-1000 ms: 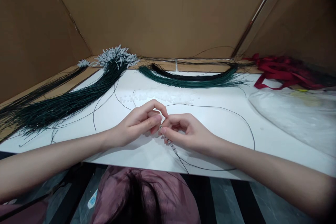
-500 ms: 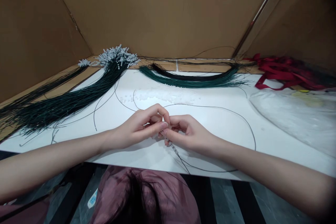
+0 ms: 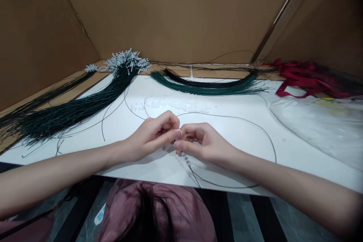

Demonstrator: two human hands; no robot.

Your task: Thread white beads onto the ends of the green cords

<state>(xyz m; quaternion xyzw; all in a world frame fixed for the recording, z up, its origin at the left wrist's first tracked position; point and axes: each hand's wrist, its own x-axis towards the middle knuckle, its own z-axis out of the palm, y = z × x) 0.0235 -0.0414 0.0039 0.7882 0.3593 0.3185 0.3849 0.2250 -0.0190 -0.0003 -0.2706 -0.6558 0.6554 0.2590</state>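
My left hand (image 3: 153, 136) and my right hand (image 3: 200, 143) meet fingertip to fingertip over the near part of the white board (image 3: 136, 159). Both are closed in a pinch on the end of a thin dark wire (image 3: 263, 136), which loops away to the right and back under my right wrist. A short row of small clear beads (image 3: 185, 158) sits on the wire just below my right thumb. Loose clear beads (image 3: 176, 104) lie scattered on the board a little beyond my hands.
A big bundle of dark green wires with white beaded tips (image 3: 85, 102) fans across the left. Another green and black bundle (image 3: 207, 85) curves along the back. Red ribbon (image 3: 306, 77) and a clear plastic bag (image 3: 320, 124) lie at the right. Cardboard walls (image 3: 176, 11) enclose the board.
My hands have closed tighter together and shifted slightly; the left index finger has curled down toward the pinch. The wire loop stays put.
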